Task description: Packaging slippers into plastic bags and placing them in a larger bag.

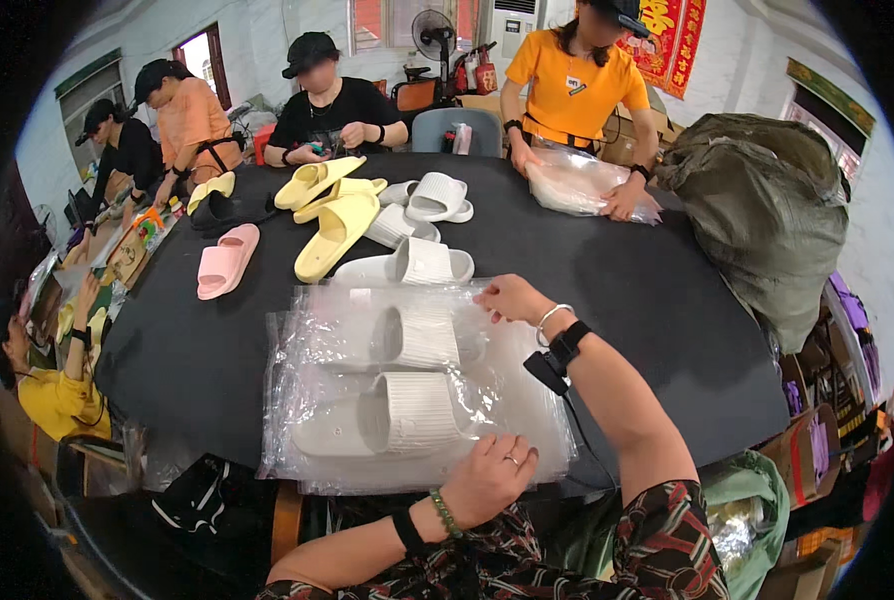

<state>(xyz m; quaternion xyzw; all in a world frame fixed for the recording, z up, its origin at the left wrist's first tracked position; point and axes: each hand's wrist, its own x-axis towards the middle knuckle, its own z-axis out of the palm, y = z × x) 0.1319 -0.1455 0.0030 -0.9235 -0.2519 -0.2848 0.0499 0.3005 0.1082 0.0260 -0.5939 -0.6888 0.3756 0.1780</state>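
Two off-white slide sandals lie side by side on a stack of clear plastic bags (527, 400) in front of me; clear film appears to cover them. The nearer slide (419, 412) has a wide ribbed strap, like the farther slide (422, 335). My right hand (515, 302) is at the far right of the bag, fingertips pinched on its edge beside the farther slide. At the near right, my left hand (489, 478) has curled fingers closed on the bag's film, close to the nearer slide. Another white slide (429, 262) sits just beyond the bags.
Yellow slides (339, 235), pale grey slides (435, 198) and a pink pair (229, 260) lie across the black table (607, 300). Opposite, a person in orange handles clear bags (587, 185). A large dark sack (762, 220) stands at the right; other people work at left.
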